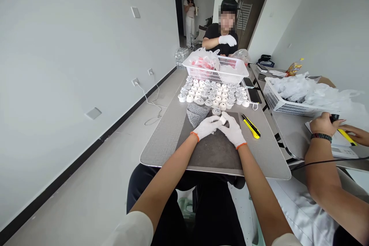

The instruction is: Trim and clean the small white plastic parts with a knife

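Both my hands wear white gloves with orange cuffs and meet over a dark mat (213,150). My left hand (206,126) and my right hand (230,128) pinch one small white round piece (222,120) between their fingertips. Its exact kind is too small to make out. Just beyond my fingers sits a grey-white round part (216,111). A folded grey cloth (197,114) lies to the left of my left hand. Several rows of white round parts (211,94) fill the table behind. Right of my right hand rests a yellow box cutter (251,127).
A white basket (201,73) with plastic bags stands at the far end, before a seated person with a gloved hand (227,40). Phones (254,96) lie at the right edge. Another table holds a second basket (284,103); a co-worker's arm (323,153) reaches in at right.
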A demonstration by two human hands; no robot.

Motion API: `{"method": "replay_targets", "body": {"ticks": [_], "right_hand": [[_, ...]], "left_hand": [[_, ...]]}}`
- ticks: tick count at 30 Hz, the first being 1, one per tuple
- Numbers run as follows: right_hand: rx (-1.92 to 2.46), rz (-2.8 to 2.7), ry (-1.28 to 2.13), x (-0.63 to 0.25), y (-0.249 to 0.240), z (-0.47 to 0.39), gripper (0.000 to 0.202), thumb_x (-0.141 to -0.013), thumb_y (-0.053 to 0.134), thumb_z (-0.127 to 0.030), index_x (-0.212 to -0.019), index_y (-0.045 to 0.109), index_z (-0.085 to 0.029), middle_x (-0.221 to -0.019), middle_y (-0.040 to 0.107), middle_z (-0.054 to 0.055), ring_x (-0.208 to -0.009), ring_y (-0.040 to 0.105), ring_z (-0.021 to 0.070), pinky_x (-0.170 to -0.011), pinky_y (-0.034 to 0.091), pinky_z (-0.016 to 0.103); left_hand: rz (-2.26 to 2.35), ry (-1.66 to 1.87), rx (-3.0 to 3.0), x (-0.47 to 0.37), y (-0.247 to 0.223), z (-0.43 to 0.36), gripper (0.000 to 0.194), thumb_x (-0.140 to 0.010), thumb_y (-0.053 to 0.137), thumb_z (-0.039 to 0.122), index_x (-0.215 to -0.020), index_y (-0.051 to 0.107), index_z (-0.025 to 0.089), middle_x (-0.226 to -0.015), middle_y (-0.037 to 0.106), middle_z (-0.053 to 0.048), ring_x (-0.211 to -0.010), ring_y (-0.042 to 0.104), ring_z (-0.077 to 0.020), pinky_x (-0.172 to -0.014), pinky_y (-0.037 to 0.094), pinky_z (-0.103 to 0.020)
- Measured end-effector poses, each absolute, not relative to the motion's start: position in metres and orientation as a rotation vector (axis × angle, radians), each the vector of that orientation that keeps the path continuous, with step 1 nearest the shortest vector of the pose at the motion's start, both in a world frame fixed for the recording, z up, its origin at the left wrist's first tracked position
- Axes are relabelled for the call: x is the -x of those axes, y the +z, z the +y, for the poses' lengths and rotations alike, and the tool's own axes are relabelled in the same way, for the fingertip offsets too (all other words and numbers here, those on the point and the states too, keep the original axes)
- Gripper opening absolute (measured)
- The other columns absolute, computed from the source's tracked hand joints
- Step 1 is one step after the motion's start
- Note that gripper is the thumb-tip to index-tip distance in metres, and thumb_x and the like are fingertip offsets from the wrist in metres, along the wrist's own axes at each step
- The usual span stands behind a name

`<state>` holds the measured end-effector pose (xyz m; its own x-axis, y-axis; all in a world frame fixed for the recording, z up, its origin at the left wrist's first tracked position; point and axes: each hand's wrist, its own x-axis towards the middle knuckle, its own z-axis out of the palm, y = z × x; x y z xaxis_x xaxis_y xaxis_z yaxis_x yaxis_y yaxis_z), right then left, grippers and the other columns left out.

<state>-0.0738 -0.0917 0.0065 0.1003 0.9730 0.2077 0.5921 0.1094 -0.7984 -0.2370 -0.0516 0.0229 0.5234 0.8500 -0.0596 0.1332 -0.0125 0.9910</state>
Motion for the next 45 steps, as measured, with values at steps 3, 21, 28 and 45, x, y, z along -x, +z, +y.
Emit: {"method": "replay_targets", "body": {"ticks": [3, 21, 28, 45], "right_hand": [[1.650, -1.580, 0.653, 0.069, 0.001, -0.086, 0.080, -0.082, 0.072, -0.050, -0.154, 0.046, -0.028, -0.151, 0.050, 0.003, -0.135, 0.051, 0.0256, -0.120, 0.038, 0.043], [1.538, -1.474, 0.836, 0.064, 0.009, -0.090, 0.061, -0.081, 0.072, -0.049, -0.138, 0.064, -0.029, -0.137, 0.062, 0.001, -0.120, 0.060, 0.0221, -0.113, 0.043, 0.041], [1.567, -1.575, 0.761, 0.065, 0.013, -0.092, 0.050, -0.087, 0.065, -0.053, -0.131, 0.067, -0.031, -0.129, 0.066, 0.001, -0.113, 0.060, 0.0211, -0.106, 0.045, 0.039], [1.590, -1.517, 0.723, 0.058, 0.004, -0.089, 0.042, -0.096, 0.040, -0.060, -0.103, 0.065, -0.027, -0.091, 0.070, 0.003, -0.084, 0.065, 0.0211, -0.085, 0.053, 0.036]], "left_hand": [[0.916, 0.714, -1.426, 0.235, 0.022, -0.050, 0.028, -0.082, 0.065, 0.045, -0.097, 0.066, 0.021, -0.069, 0.054, 0.003, -0.057, 0.048, -0.0082, -0.051, 0.041, -0.019], [0.979, 0.791, -1.322, 0.237, 0.025, -0.049, 0.039, -0.085, 0.060, 0.053, -0.103, 0.068, 0.019, -0.066, 0.059, 0.000, -0.059, 0.048, -0.0105, -0.056, 0.042, -0.022], [0.968, 0.830, -1.312, 0.237, 0.027, -0.051, 0.038, -0.084, 0.066, 0.051, -0.103, 0.070, 0.019, -0.071, 0.061, -0.001, -0.065, 0.051, -0.0113, -0.059, 0.045, -0.023], [0.796, 0.853, -1.237, 0.234, 0.020, -0.052, 0.060, -0.078, 0.080, 0.040, -0.132, 0.065, 0.019, -0.122, 0.070, -0.011, -0.100, 0.067, -0.0222, -0.086, 0.058, -0.032]]}}
